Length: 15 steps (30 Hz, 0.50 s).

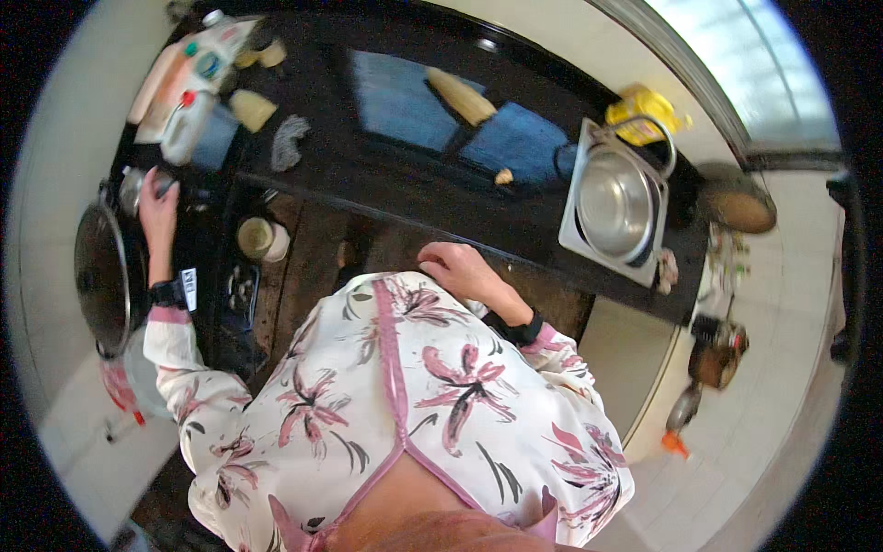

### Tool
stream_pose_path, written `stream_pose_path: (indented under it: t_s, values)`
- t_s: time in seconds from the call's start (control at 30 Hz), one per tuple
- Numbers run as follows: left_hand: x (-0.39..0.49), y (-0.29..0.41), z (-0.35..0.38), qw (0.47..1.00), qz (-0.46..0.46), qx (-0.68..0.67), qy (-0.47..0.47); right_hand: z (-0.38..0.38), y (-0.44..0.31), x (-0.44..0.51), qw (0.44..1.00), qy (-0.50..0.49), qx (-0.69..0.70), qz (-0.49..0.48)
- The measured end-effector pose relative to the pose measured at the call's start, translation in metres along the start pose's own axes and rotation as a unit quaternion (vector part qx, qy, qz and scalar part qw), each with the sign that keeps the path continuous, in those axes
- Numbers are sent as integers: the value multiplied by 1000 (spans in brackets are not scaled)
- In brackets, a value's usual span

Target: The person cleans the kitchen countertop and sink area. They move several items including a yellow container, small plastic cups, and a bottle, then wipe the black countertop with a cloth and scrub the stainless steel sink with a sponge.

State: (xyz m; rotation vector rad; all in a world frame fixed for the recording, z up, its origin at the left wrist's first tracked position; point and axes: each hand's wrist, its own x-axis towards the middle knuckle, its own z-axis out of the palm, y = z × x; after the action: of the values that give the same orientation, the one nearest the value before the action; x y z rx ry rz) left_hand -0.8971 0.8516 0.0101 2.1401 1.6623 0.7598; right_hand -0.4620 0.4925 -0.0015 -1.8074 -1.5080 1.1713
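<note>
My left hand (159,200) reaches out at the far left, its thumb and fingers on a shiny metal container (132,192) that stands above a large dark pan (102,276). Whether the fingers grip it is hard to tell. My right hand (461,269) is bent near my body, just off the front edge of the black counter (414,186); its fingers are curled and no object shows in it. A pale, elongated piece (461,95) lies at the back of the counter, and a small light lump (503,176) lies nearer its front.
A steel sink (616,207) with a curved faucet (672,148) is at the right, a yellow container (641,114) behind it. A crumpled grey cloth (290,141) and a white bottle with a red cap (187,131) are at the left. Two cups (256,238) stand below the counter edge.
</note>
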Motion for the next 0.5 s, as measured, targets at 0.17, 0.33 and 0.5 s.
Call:
stream_pose_path:
  t_s: [0.17,0.33,0.5]
  values:
    - [126,-102,6,993,106,-24,-51,8,0,44,995,81,-22,45]
    - [175,-153,22,988,-3,-47,-146,26,-1,30,982,155,-48,97]
    - [185,-103,22,982,79,51,-165,51,-15,14,978,147,-3,145]
